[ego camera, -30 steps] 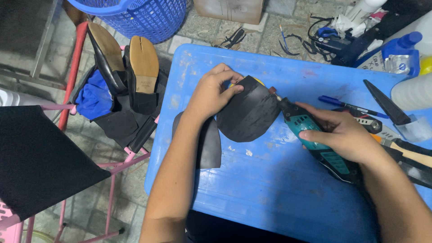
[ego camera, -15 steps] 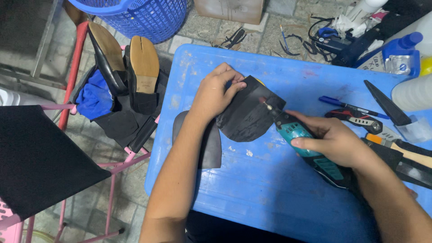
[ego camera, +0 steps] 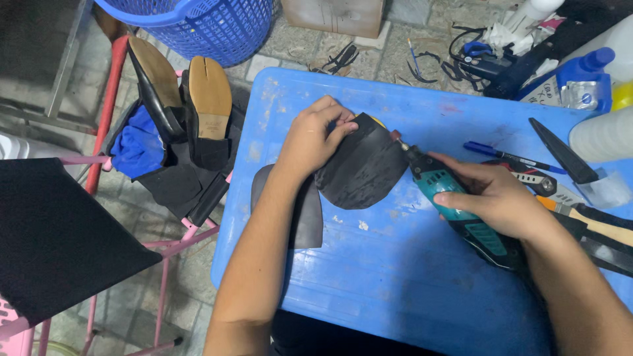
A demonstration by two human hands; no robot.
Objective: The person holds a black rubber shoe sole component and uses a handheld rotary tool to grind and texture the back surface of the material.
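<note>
Shoes (ego camera: 181, 105) rest soles-up on the pink stand at far left. Your left hand (ego camera: 315, 137) keeps the black rubber sole piece (ego camera: 362, 168) pinched at its far edge on the blue table (ego camera: 395, 290). Your right hand (ego camera: 498, 198), wrapped tight round the teal rotary tool (ego camera: 455, 198), has swung its tip off the face to the piece's right edge, so grinding now follows the rim.

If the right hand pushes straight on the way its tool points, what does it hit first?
Probably the black rubber piece: the right hand aims the rotary tool up-left, its tip at that piece's edge, with the left hand just beyond.
</note>
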